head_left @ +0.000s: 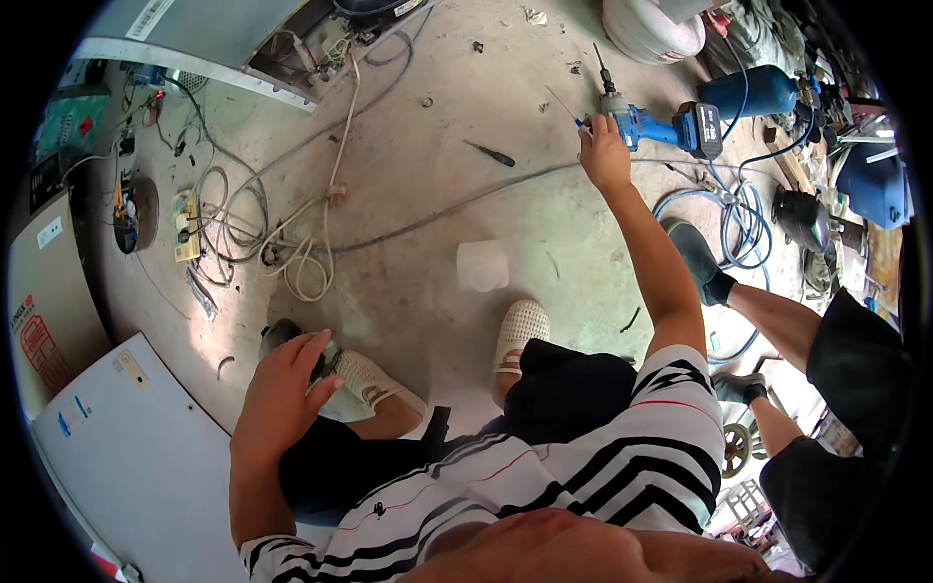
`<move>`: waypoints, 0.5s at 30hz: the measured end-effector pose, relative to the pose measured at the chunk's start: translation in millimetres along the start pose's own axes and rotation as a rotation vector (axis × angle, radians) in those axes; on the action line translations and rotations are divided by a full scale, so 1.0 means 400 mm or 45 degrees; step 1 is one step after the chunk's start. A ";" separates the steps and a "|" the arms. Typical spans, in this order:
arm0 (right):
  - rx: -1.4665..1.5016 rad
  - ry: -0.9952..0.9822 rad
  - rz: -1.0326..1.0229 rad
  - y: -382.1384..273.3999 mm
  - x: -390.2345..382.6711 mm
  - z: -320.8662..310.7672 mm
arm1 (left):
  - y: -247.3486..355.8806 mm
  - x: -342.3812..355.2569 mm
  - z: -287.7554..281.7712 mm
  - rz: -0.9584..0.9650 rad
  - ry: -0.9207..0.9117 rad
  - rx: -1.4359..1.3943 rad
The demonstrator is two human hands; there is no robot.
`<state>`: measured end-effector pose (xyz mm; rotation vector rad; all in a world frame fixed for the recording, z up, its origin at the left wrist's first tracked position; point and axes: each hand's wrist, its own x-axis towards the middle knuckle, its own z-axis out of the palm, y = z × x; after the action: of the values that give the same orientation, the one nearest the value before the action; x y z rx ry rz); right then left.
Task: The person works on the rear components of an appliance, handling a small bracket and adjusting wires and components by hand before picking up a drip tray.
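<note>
Stretched far forward, my right hand (606, 154) is closed around the end of a thin screwdriver (564, 105); its slim shaft points away to the left and a bit of blue shows at the fingers. Right beside that hand a blue cordless drill (653, 128) with a long bit lies on the floor, its black battery to the right. Whether the fingers touch the drill, I cannot tell. My left hand (290, 381) hovers above my left knee, fingers apart and holding nothing. A dark-handled screwdriver (494, 154) lies on the floor left of my right hand.
Cables (330, 248) and a yellowish power strip (185, 228) spread over the floor at left. A whitish block (483, 265) sits before my feet. At right are a coiled blue hose (748, 223), a blue cylinder (753, 92) and another person's legs (777, 325). A white panel (146, 457) stands lower left.
</note>
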<state>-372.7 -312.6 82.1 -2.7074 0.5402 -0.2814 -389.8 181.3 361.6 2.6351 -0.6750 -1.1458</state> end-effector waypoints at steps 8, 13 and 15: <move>-0.040 -0.552 -0.122 -0.202 -0.012 0.207 | -0.031 -0.040 -0.021 0.128 -0.026 -0.167; -0.142 -0.578 -0.129 -0.184 -0.032 0.234 | -0.049 -0.065 -0.014 0.205 -0.027 -0.192; -0.087 -0.566 -0.144 -0.176 -0.058 0.223 | -0.059 -0.072 -0.003 0.223 -0.026 -0.201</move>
<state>-347.2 -214.9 25.2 -2.7458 0.2704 0.3118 -398.5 215.6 372.8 2.3851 -0.7681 -1.1282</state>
